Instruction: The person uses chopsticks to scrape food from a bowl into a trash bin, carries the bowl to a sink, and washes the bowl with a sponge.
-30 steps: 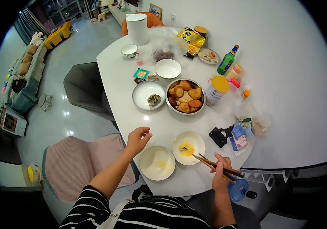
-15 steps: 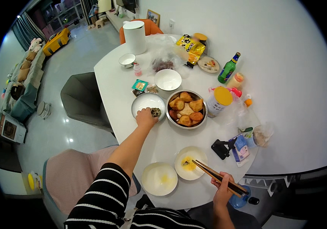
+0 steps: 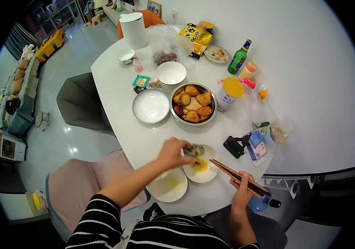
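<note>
My left hand (image 3: 171,153) grips a dark, pale-speckled lump of food (image 3: 194,150) and holds it over the far-left part of a cream dish (image 3: 211,177). In that dish lies a yellow, egg-like liquid (image 3: 201,167) with a dark bit in it. My right hand (image 3: 242,191) is closed around wooden chopsticks with dark handles (image 3: 236,176); their tips are at the dish's right side. Left of it, a second cream dish (image 3: 156,190) with a yellow smear is partly behind my left forearm. Farther off, a white plate (image 3: 149,107) holds only small specks, beside a steel bowl (image 3: 214,111) of browned fried pieces (image 3: 192,103).
A yellow-lidded can (image 3: 229,94) stands right of the steel bowl. A black phone stand (image 3: 236,146) and blue box (image 3: 255,145) lie near the right edge. Behind are a white bowl (image 3: 171,73), green bottle (image 3: 239,58), plastic bag (image 3: 167,47) and white jug (image 3: 133,31).
My left hand has lifted the dark lump from the white plate and brought it nearer, over the cream dish. The right hand keeps its hold on the chopsticks. The view has shifted slightly.
</note>
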Available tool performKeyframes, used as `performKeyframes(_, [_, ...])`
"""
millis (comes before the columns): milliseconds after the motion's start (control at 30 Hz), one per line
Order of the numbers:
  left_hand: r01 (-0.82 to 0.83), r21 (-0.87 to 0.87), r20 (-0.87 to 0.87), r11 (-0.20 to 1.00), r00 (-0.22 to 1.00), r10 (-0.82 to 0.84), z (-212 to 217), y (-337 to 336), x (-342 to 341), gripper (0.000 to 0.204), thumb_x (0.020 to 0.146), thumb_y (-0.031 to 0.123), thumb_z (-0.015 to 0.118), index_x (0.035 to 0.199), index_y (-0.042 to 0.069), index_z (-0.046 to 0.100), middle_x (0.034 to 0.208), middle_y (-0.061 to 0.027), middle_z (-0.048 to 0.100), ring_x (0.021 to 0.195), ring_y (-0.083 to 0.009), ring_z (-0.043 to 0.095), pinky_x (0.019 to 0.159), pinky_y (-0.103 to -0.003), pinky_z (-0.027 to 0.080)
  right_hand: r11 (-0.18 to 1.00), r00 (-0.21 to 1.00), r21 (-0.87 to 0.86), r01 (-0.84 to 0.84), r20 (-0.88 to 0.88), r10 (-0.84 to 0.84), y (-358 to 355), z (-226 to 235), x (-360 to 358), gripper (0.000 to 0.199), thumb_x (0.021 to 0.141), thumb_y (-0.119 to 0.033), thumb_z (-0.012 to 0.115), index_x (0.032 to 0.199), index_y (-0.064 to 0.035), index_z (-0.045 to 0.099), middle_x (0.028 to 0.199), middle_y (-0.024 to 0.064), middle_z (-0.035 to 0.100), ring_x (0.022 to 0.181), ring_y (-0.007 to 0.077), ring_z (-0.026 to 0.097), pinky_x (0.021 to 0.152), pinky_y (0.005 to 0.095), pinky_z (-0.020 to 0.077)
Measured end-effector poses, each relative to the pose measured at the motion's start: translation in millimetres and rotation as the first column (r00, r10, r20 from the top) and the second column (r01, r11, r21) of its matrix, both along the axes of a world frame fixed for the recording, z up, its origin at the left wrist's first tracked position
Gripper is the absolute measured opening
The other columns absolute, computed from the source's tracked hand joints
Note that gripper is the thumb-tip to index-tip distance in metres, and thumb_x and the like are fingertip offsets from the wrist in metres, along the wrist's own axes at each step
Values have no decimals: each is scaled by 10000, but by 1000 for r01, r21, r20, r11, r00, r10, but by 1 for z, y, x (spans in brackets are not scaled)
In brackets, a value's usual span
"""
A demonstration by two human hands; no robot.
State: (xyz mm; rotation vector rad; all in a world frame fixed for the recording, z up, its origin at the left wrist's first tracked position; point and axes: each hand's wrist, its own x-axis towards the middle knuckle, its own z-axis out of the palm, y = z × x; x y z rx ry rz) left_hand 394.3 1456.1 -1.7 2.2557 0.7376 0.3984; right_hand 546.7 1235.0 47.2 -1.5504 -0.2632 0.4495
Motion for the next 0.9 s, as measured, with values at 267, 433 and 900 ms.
performKeyframes(267, [122,189,-228,974,971,-78,-20,-64,31,450,637,368,744,953,83,600,826,-68,640,933,-245,535,809,-362,370,994,951,-38,-99,290,105,-12,-1,4,195,922,-135,485,897,50,542,820,101,545,610,149,596,571,245,525])
performKeyframes(433, [-127,242,186,962,979,83,-2,-55,-1,314,667,274,752,879,91,610,806,-60,630,871,-248,559,773,-374,398,985,924,-6,-172,345,164,-16,1,-2,199,917,-131,497,881,58,548,854,99,528,618,154,593,559,247,517])
performKeyframes(900, [-643,-629,-14,438,572,820,-61,-125,-145,425,848,199,620,1189,13,449,978,-75,554,869,-155,524,764,-305,436,971,930,-134,-197,289,228,-41,-32,7,110,848,-72,601,858,37,621,741,86,588,617,124,587,538,221,481])
